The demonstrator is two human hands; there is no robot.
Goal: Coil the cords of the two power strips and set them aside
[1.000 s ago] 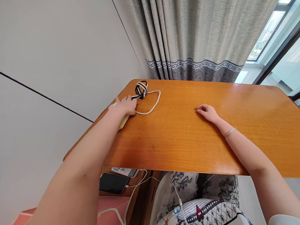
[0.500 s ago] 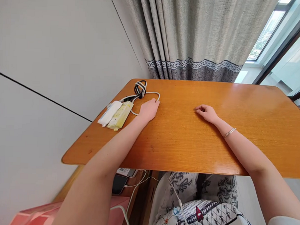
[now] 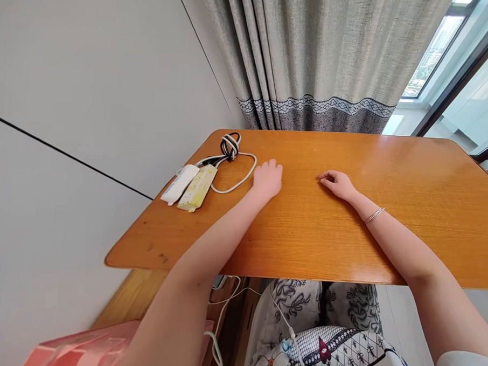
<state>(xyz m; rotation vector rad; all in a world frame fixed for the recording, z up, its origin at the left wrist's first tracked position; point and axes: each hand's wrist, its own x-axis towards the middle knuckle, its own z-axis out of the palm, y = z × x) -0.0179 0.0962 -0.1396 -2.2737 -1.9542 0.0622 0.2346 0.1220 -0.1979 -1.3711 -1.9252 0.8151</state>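
Observation:
My left hand (image 3: 267, 179) rests palm down on the wooden table (image 3: 346, 247), fingers a little apart and slightly bent, with nothing visible in it. Just to its left curves a white cable (image 3: 244, 178), which runs to a coiled bundle of black and white cord (image 3: 230, 147). My right hand (image 3: 336, 184) lies on its side on the tabletop, loosely curled, a small gap showing between thumb and fingers. Nothing shows in it. Two soft packs sit side by side at the table's left, a white one (image 3: 180, 184) and a yellow patterned one (image 3: 197, 188).
A grey curtain (image 3: 334, 57) hangs behind the far table edge, and a pale wall (image 3: 78, 89) slants along the left. Below the near edge are white cables (image 3: 222, 317), a pink bag (image 3: 83, 348) and my patterned clothing (image 3: 329, 351).
My left hand has moved right, away from the white cable and packs, and the cable loop has shifted and now lies wider. My right hand has stayed in place.

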